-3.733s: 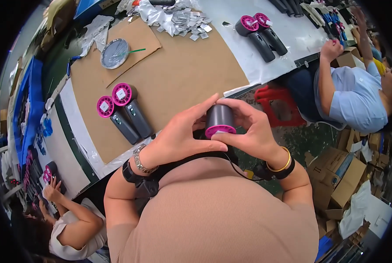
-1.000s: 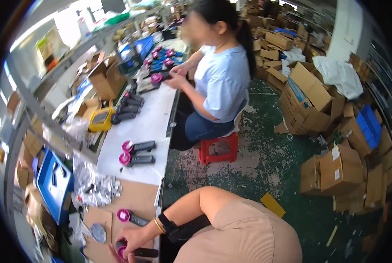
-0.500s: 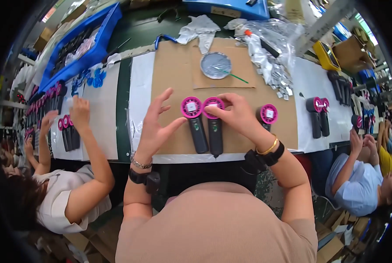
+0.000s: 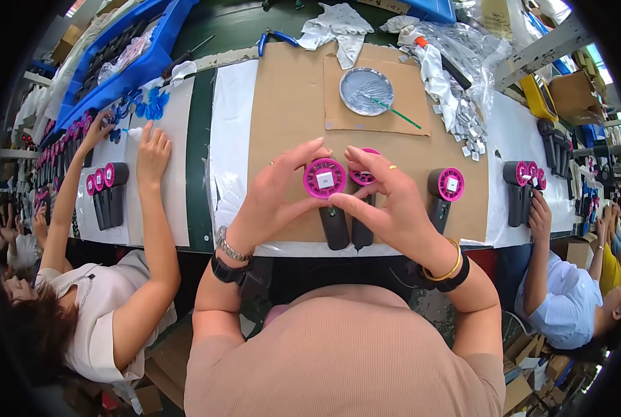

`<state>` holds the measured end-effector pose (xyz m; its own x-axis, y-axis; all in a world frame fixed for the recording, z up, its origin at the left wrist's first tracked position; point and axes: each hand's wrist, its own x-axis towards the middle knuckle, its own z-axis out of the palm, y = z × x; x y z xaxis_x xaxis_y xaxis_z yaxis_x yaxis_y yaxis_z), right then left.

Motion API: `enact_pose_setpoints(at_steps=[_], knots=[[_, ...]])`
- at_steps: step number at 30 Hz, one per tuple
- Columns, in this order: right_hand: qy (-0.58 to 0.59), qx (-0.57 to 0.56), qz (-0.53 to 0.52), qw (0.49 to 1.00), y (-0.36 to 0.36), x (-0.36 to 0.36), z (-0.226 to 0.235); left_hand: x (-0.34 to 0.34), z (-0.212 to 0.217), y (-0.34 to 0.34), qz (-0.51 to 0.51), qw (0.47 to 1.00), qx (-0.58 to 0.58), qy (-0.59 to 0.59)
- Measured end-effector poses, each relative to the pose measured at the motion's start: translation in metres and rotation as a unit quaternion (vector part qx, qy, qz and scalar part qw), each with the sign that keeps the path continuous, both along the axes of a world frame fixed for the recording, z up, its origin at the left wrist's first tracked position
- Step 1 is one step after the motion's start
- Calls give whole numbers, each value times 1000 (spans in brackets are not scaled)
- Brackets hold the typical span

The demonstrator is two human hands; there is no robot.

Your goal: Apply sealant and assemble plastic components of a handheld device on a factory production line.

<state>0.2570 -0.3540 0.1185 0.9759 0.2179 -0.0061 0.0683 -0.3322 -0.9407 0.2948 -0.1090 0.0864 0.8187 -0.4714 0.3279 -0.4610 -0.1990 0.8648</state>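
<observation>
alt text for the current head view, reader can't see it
A person's left hand and right hand cup around a dark, magenta-rimmed handheld device above brown cardboard, with two similar devices to the right. Beyond are a round dish and green stick; co-workers are on both sides.

A long workbench (image 4: 230,149) stretches across the room before you.
Pale sheeting covers much of it, with dark green surface (image 4: 199,160) showing between; at your upper right, a grey post (image 4: 533,64) with chipped paint slants past bright light (image 4: 594,58), while patchy green floor (image 4: 437,306) shows below, cardboard boxes (image 4: 522,391) at your lower right.
</observation>
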Motion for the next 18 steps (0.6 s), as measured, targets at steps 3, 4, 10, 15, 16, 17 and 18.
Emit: enact_pose_setpoints(at_steps=[3, 4, 10, 15, 16, 17, 18], knots=[[-8, 43, 29, 999, 3, -8, 10, -12, 16, 1, -4, 995, 26, -99], [-8, 44, 29, 999, 3, -10, 13, -15, 20, 0, -15, 993, 18, -112], [132, 113, 58, 983, -4, -20, 17, -35, 38, -5, -62, 991, 11, -122], [170, 181, 68, 966, -13, -33, 13, -45, 39, -12, -82, 991, -2, -109], [170, 182, 66, 966, -14, -37, 11, -47, 39, -14, -89, 990, -5, -107], [154, 169, 65, 971, -15, -42, 10, -49, 39, -15, -96, 990, -9, -104], [140, 156, 64, 976, -16, -46, 8, -51, 40, -17, -102, 990, -12, -101]])
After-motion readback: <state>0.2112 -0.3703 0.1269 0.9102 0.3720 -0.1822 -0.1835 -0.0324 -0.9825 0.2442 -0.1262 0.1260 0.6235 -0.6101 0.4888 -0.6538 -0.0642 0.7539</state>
